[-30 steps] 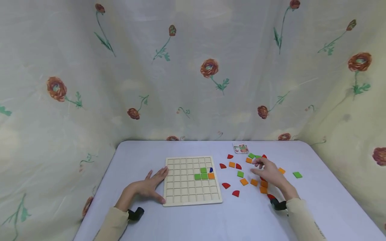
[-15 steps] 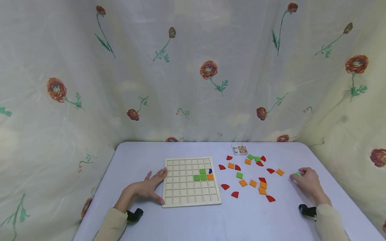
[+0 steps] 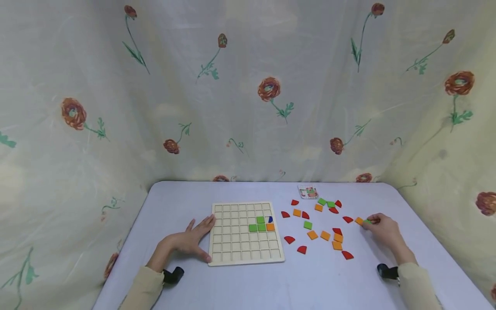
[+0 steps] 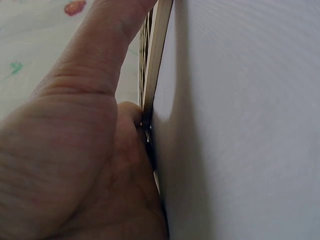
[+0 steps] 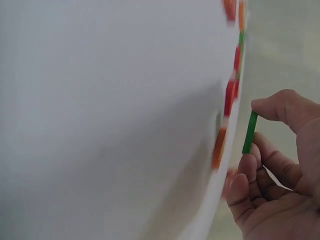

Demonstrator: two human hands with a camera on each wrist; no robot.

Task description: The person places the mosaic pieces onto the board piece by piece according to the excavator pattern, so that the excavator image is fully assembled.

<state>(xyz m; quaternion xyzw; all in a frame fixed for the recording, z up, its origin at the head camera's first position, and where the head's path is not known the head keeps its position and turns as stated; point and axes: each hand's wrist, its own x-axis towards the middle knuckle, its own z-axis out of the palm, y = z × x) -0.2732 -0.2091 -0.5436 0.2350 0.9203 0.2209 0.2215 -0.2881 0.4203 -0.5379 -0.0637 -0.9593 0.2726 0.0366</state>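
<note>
My left hand (image 3: pixel 190 242) lies flat at the left edge of a pale gridded board (image 3: pixel 232 247), fingers spread, with thumb and fingertips at its rim. On the board's right side sit several green square tiles (image 3: pixel 261 227), an orange square tile (image 3: pixel 270 227) and a small dark blue piece (image 3: pixel 270 219). At the right of the table my right hand (image 3: pixel 385 232) pinches a green square tile (image 5: pixel 250 132) between thumb and fingers. In the right wrist view this tile is held edge-on, raised off the table. An orange tile (image 3: pixel 359 221) lies just left of those fingertips.
Loose orange square tiles (image 3: pixel 325 236), red quarter-round pieces (image 3: pixel 289 240) and green tiles (image 3: pixel 308 225) are scattered right of the board. A small patterned card (image 3: pixel 308 192) lies near the back edge. A flowered curtain (image 3: pixel 248 107) hangs behind the table.
My right hand moved right to the green tile at the far right, took hold of it, and has come back left a little with it. The left hand stays at the board.
</note>
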